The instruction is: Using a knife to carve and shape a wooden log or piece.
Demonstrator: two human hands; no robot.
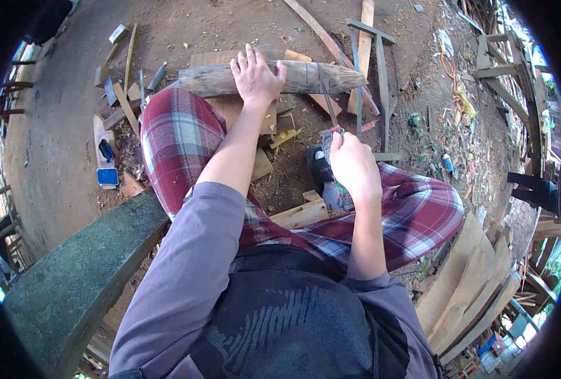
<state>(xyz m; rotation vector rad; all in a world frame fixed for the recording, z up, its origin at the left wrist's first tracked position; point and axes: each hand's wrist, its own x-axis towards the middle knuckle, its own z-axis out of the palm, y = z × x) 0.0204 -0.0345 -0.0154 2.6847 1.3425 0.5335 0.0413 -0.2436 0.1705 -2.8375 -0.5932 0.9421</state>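
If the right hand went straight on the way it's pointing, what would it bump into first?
Probably the log: the right hand points along its bladed tool toward the log's near side, though heights are hard to judge here.

Rough woodworking workshop, bare dirt floor [72, 139], scattered wood offcuts [127, 108], long planks [458, 284], handsaw [329, 105] against timber [208, 79]

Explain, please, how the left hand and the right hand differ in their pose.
The left hand lies on the weathered wood with its fingers spread; the right hand is closed around the narrow-bladed tool. The left hand is higher in the view, the right hand lower. Both hands are bare.
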